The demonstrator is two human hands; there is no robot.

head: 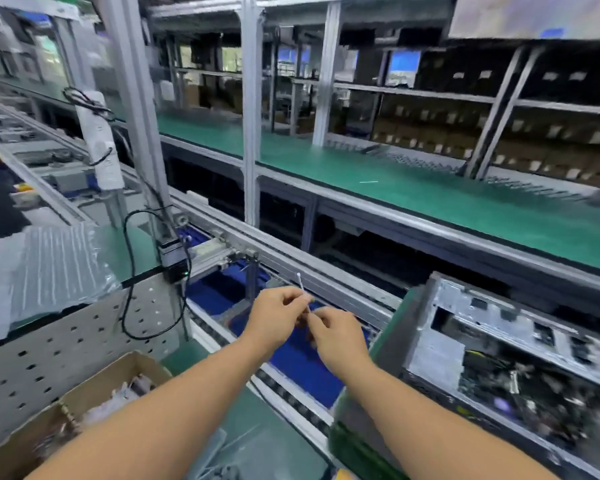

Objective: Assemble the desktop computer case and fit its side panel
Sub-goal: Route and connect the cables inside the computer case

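Note:
An open desktop computer case (492,355) lies at the lower right, its side off and the motherboard showing inside. My left hand (278,317) and my right hand (336,336) meet in front of me over the conveyor, left of the case. Both pinch a thin white strip, like a cable tie (302,289), whose tip sticks up above my left fingers. The view is blurred, so the strip's lower end is hard to make out. No side panel is in view.
A roller conveyor (291,386) with a blue pallet (302,362) runs under my hands. A cardboard box (94,403) of bagged parts stands at lower left beside a perforated metal panel (66,344). A green-topped bench (430,199) and aluminium posts (252,109) lie beyond.

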